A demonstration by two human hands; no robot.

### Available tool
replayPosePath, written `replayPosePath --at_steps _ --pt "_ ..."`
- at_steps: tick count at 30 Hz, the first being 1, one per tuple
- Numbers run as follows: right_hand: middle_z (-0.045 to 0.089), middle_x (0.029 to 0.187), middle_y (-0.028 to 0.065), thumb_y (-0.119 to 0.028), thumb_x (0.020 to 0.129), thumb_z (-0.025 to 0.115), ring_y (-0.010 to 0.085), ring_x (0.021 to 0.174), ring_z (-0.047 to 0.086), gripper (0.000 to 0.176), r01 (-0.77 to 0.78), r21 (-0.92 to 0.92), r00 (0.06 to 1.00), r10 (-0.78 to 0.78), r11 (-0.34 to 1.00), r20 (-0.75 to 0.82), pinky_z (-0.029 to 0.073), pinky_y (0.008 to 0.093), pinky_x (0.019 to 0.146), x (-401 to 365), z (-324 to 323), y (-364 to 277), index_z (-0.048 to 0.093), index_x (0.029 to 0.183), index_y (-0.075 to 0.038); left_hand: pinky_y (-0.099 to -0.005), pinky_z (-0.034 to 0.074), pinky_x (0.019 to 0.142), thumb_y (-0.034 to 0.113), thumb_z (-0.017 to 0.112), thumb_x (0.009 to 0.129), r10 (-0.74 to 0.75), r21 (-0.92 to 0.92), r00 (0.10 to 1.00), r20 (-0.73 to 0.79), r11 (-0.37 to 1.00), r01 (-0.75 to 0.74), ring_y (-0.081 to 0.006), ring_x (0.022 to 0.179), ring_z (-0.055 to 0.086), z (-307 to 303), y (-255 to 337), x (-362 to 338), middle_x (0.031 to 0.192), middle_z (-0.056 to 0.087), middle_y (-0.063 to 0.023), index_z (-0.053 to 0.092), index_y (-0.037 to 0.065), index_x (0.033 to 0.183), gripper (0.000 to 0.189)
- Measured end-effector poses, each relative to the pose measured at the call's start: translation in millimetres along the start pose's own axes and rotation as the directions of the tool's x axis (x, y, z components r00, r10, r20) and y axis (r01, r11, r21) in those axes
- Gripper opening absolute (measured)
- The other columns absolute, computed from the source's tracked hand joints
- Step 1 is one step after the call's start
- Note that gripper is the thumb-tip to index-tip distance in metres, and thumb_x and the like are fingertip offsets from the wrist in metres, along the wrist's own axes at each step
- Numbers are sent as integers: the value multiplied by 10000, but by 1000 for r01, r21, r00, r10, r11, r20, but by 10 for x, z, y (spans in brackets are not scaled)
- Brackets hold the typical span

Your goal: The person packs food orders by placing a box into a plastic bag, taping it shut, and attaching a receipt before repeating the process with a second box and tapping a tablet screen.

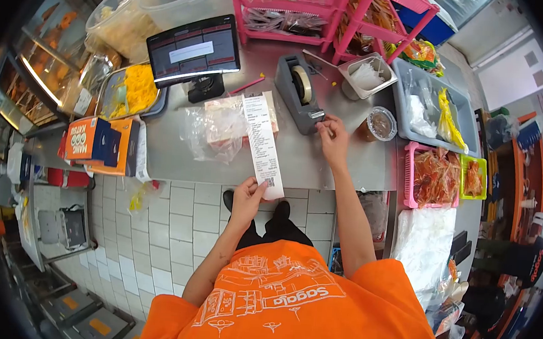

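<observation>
A long printed receipt (262, 145) hangs from my left hand (248, 199), which pinches its lower end near the table's front edge. The receipt's upper part lies over a box (225, 111) partly covered by a clear plastic bag (214, 133). My right hand (332, 136) is at the cutter end of a grey tape dispenser (297, 92), its thumb and fingers pinched together at the tape's end. Whether a piece of tape is between those fingers is too small to see. A roll of tape (301, 83) sits in the dispenser.
Behind the box stands a tablet screen (195, 49), beside a tray of yellow strips (133, 90). On the right are a lidded cup (378, 125), a metal container (367, 75), a grey tub (416, 85) and a pink basket (433, 174). Orange boxes (106, 142) stand left.
</observation>
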State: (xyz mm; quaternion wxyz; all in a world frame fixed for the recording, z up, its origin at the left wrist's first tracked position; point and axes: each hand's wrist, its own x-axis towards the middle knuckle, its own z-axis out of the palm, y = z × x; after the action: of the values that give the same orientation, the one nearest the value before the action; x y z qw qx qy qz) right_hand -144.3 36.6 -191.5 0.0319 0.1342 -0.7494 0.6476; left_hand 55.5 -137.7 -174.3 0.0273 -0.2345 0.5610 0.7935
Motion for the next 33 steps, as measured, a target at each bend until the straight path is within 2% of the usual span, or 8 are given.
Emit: replayPosePath --at_steps 11,14,22,24,26,29,31,33 --pt "619 798 143 -13 797 628 261 685 604 43 14 -370 947 -131 929 -294 479 306 634 -313 -68 93 628 780 27 -264 556 720 104 465 960 -21 21 1000 18 1000 21 -203 863 671 -56 2 -93 975 665 -137 552 -78 1108 250" --pt "630 738 59 -94 884 593 129 643 605 124 -293 277 951 309 915 -15 504 246 598 -934 70 -804 645 817 -4 -275 550 744 118 475 960 -29 48 999 41 998 27 -191 866 662 -202 -59 -37 995 660 -128 561 -64 1113 253" --pt "608 679 31 -287 871 632 85 533 537 294 -785 204 618 764 586 185 466 232 484 -1735 820 -729 651 849 6 -290 515 759 129 529 934 39 291 968 249 950 -113 -132 839 623 -382 -15 8 955 666 -118 581 -65 1045 229" --pt "604 677 31 -289 869 633 83 528 530 292 -787 177 615 776 591 140 459 233 475 -1754 887 -695 652 850 2 -383 473 828 234 623 879 307 590 943 127 741 -321 -238 899 615 -561 194 13 1005 645 -173 585 -65 1037 341" --pt "598 677 29 -307 870 621 79 519 516 301 -786 166 612 788 596 70 441 235 454 -1797 898 -729 653 853 -9 -491 374 929 354 702 795 741 943 660 119 123 -308 -367 990 561 -762 562 213 1069 601 -230 585 -38 1084 501" --pt "592 652 17 -340 872 608 77 506 506 319 -790 122 607 795 601 15 437 237 454 -1825 976 -844 658 842 -26 -531 274 997 475 681 761 840 865 336 426 -270 -422 -360 1034 491 -885 945 827 1044 571 -213 519 9 1194 657" --pt "595 662 25 -350 856 642 86 527 522 301 -790 73 607 794 608 -38 435 242 457 -1874 1060 -860 656 843 -50 -521 335 887 394 612 799 421 842 730 539 -235 -486 -366 933 526 -955 939 1594 975 590 -213 517 38 1211 552" --pt "617 632 23 -279 825 635 89 551 549 236 -640 74 757 644 765 -109 440 274 470 -2030 1170 -586 655 781 -49 -511 396 777 313 542 837 166 806 795 583 -238 -541 -372 833 562 -875 899 2073 906 608 -212 515 67 1227 462"
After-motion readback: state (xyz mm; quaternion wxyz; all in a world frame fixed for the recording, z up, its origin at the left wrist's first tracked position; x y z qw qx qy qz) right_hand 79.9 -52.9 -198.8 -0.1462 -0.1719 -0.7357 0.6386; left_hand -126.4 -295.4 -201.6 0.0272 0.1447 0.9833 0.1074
